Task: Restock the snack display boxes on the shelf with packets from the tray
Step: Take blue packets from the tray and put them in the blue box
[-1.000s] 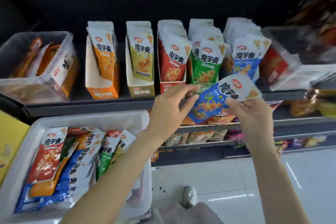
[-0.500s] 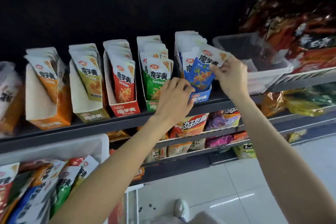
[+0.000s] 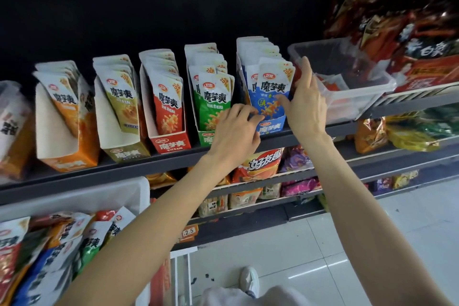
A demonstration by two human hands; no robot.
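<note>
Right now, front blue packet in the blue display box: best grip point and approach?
Pinch the blue packet by its white top edge, coming from above and in front. It stands upright, its lower part sunk behind the blue display box lip; the right hand crowds its right side.

Glossy foil packets (image 3: 272, 93), clear plastic bin (image 3: 347, 87)
</note>
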